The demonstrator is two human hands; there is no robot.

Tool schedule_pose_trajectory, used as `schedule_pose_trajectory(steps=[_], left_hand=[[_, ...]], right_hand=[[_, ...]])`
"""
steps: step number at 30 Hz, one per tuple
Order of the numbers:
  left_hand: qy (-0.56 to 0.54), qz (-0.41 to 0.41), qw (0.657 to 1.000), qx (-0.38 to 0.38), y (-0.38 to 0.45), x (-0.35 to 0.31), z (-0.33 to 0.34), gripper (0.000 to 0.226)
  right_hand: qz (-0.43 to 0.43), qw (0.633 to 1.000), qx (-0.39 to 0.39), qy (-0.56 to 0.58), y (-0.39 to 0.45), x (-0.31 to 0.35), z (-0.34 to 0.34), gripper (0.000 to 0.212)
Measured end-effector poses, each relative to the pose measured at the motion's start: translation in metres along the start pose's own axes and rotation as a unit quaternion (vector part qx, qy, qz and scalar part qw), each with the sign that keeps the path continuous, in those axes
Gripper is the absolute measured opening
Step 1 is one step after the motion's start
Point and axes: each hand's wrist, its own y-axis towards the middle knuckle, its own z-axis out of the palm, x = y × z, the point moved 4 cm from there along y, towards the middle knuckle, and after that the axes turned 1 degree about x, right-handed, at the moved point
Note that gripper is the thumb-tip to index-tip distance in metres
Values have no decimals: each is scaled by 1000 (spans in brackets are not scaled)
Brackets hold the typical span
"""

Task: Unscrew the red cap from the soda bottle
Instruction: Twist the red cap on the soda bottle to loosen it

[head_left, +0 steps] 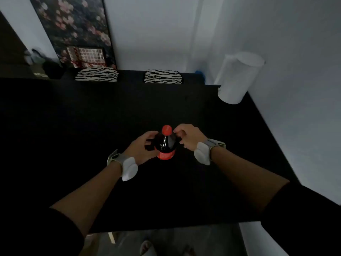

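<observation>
A dark soda bottle (165, 145) with a red label stands upright on the black table (92, 126), near its middle. Its red cap (166, 130) sits on the neck. My left hand (142, 146) wraps the bottle's left side, fingers curled around the body. My right hand (188, 137) hovers just right of the cap with fingers curled and apart; its fingertips are close to the cap, and I cannot tell if they touch it. Both wrists wear bands with white pieces.
A white cylindrical bin (239, 78) stands at the table's far right corner. Two zebra-patterned chair seats (96, 74) (163, 76) sit beyond the far edge. A floral picture (73, 24) leans on the wall at the back left. The table's near edge lies close below my forearms.
</observation>
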Motion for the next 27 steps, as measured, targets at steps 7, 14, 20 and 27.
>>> schedule_pose_trajectory(steps=[7, 14, 20, 27], left_hand=[[3, 39, 999, 6, 14, -11, 14, 88], [56, 50, 995, -72, 27, -13, 24, 86], [49, 46, 995, -72, 30, -13, 23, 86], [41, 39, 998, -15, 29, -20, 18, 73]], right_hand=[[17, 1000, -25, 6, 0, -5, 4, 32], [14, 999, -46, 1, 5, 2, 2, 31], [24, 998, -49, -8, 4, 22, -13, 31], [-34, 966, -47, -251, 8, 56, -15, 44]])
